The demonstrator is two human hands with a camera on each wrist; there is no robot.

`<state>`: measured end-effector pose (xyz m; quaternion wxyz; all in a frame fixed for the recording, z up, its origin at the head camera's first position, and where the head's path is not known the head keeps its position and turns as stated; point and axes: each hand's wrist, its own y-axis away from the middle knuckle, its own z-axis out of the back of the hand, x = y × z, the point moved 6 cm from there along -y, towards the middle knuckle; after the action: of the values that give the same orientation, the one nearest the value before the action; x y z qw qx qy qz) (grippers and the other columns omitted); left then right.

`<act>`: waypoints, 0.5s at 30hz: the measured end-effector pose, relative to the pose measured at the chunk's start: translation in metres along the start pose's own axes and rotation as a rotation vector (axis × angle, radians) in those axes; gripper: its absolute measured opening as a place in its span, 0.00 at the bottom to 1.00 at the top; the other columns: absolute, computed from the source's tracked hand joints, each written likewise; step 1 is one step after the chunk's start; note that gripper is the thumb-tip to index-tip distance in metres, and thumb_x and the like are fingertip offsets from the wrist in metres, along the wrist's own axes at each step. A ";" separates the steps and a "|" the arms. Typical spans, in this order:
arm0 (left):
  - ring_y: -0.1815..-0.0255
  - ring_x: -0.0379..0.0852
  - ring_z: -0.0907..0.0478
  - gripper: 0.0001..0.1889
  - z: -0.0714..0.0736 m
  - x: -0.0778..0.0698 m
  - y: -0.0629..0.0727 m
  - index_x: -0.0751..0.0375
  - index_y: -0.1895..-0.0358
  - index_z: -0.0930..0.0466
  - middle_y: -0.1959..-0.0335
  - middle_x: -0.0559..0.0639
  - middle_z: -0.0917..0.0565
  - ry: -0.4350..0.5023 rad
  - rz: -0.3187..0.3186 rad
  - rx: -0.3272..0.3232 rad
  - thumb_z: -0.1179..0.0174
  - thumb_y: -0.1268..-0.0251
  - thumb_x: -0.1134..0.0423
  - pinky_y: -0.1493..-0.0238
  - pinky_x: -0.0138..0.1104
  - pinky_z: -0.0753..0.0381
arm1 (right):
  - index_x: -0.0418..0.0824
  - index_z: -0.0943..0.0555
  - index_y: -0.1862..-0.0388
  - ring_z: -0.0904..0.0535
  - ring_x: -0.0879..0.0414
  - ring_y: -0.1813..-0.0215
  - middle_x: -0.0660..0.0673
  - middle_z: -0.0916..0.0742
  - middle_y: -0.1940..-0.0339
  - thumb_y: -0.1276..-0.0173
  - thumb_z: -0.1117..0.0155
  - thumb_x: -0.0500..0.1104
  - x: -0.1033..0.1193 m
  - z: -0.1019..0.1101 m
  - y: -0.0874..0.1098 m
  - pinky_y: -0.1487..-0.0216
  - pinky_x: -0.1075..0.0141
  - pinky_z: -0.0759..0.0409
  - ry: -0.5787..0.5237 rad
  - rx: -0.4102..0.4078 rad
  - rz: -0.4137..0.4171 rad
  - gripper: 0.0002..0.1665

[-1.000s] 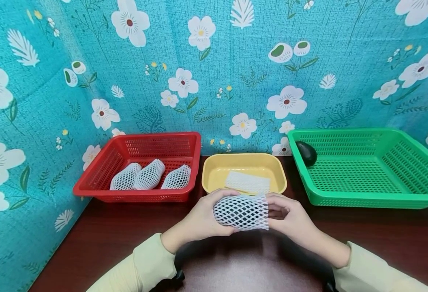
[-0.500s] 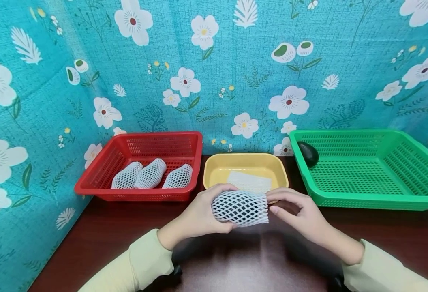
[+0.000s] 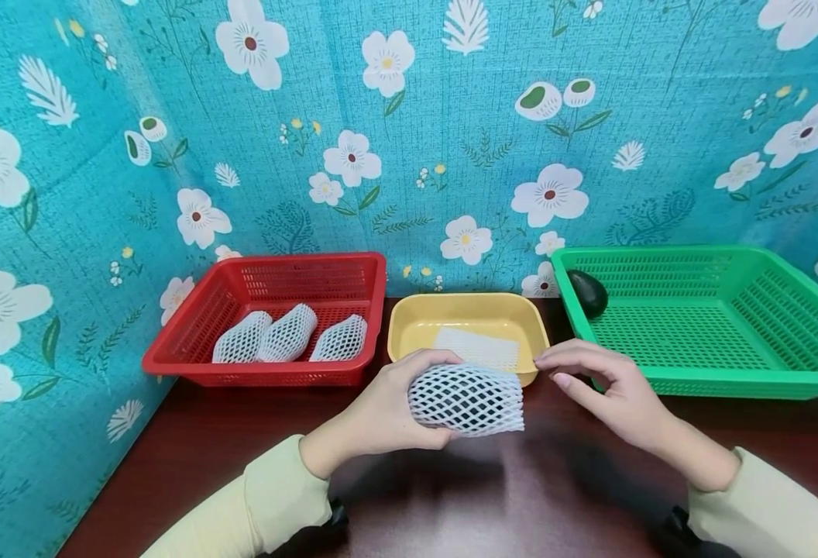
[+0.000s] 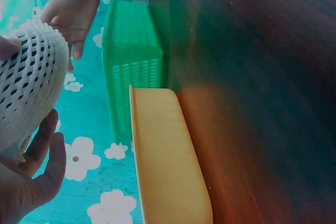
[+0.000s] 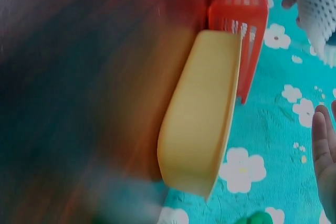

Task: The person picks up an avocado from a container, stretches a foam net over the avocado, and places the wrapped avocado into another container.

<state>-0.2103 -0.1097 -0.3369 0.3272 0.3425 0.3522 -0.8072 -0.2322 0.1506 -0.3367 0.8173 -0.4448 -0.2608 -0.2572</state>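
Observation:
My left hand [image 3: 396, 415] grips a dark avocado sleeved in a white foam net [image 3: 466, 399], held above the table in front of the yellow tray. The net's loose end points right, past the fruit. In the left wrist view the netted avocado [image 4: 32, 72] lies between thumb and fingers. To the right, my right hand [image 3: 611, 391] is apart from the net, fingers relaxed and holding nothing. The right wrist view catches only part of that right hand [image 5: 326, 156] at its edge, with the net [image 5: 317, 11] above it.
A red basket [image 3: 262, 374] at left holds three netted avocados [image 3: 286, 333]. Flat foam nets [image 3: 479, 346] lie in the yellow tray [image 3: 465, 301] at the middle back. One bare avocado [image 3: 588, 294] sits in the left end of the green basket [image 3: 723, 381]. A floral cloth hangs behind.
My right hand has let go of the net's end and moved away to the right. The left hand keeps its hold on the netted avocado, almost in place.

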 end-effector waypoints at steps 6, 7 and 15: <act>0.43 0.41 0.25 0.39 0.000 -0.004 -0.001 0.54 0.34 0.27 0.41 0.41 0.22 -0.002 -0.003 0.010 0.22 0.54 0.62 0.46 0.38 0.18 | 0.36 0.14 0.49 0.20 0.60 0.43 0.44 0.13 0.50 0.39 0.38 0.16 0.000 0.014 -0.005 0.45 0.74 0.22 0.046 -0.018 0.033 0.25; 0.43 0.41 0.25 0.40 0.000 -0.005 -0.001 0.54 0.34 0.28 0.41 0.41 0.22 0.001 -0.003 0.012 0.22 0.54 0.63 0.46 0.38 0.18 | 0.36 0.14 0.49 0.20 0.60 0.43 0.44 0.13 0.50 0.39 0.38 0.16 0.000 0.016 -0.006 0.44 0.74 0.22 0.060 -0.023 0.037 0.24; 0.44 0.42 0.23 0.41 0.009 -0.006 0.000 0.51 0.34 0.28 0.41 0.44 0.20 0.000 -0.017 -0.016 0.21 0.57 0.62 0.47 0.39 0.17 | 0.35 0.14 0.49 0.20 0.64 0.43 0.46 0.13 0.49 0.40 0.35 0.18 -0.007 0.034 -0.014 0.47 0.77 0.23 0.168 -0.065 0.071 0.23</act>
<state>-0.2098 -0.1153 -0.3270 0.3231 0.3370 0.3615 -0.8071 -0.2536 0.1744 -0.3174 0.8301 -0.4569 -0.1668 -0.2729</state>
